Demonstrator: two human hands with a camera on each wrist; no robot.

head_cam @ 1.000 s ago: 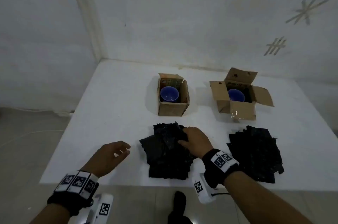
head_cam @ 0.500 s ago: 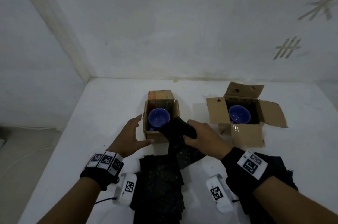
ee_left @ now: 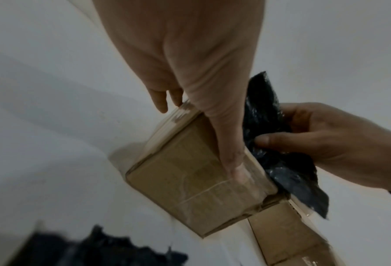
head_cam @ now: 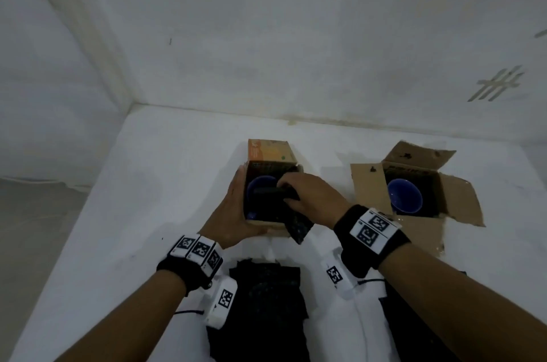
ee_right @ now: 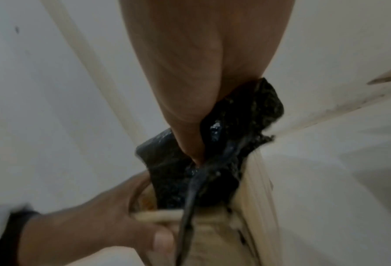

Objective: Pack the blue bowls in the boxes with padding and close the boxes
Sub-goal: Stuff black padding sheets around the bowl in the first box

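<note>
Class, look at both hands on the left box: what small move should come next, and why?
Probably push the padding down beside the bowl. The right hand grips it, half in and half draped over the near wall, while the left hand steadies the box.

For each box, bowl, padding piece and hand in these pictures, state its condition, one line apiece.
Left box: open, gripped by left hand.
Right box: flaps open, untouched.
Left bowl: inside, partly covered.
Right bowl: inside, uncovered.
Black padding sheet: gripped by right hand, entering left box.

Black wristbands with white fiducial tags
</note>
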